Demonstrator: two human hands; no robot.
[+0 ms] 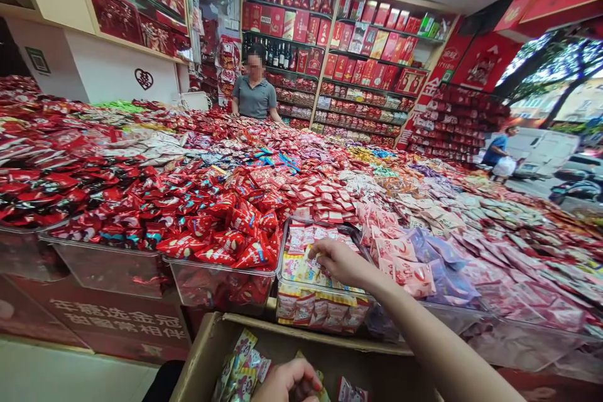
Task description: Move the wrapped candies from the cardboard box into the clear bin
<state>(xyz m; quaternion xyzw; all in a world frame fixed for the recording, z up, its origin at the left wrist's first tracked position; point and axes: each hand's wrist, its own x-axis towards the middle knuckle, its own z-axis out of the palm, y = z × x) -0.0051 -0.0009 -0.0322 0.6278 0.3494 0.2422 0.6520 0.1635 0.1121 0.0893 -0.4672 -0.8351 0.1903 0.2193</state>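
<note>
My right hand (340,262) reaches over a clear plastic bin (281,276), its fingers pinched at a small yellow-and-white candy packet (306,267). Similar packets lie in neat rows in that bin, with pink-and-white candy packets (308,237) behind them. Below it, my left hand (288,382) is inside an open cardboard box (200,352), fingers curled in. The lower frame edge cuts that hand off, and what it grips is hidden. Loose yellow candy packets (242,367) lie in the box left of it, and a pinkish packet (351,391) lies to its right.
Red candy bags (235,226) heap a bin on the left; pink packets (400,251) and purple packets (433,264) fill bins on the right. A person in a grey shirt (254,99) stands behind the wide candy display. Shelves of red boxes (287,25) line the back wall.
</note>
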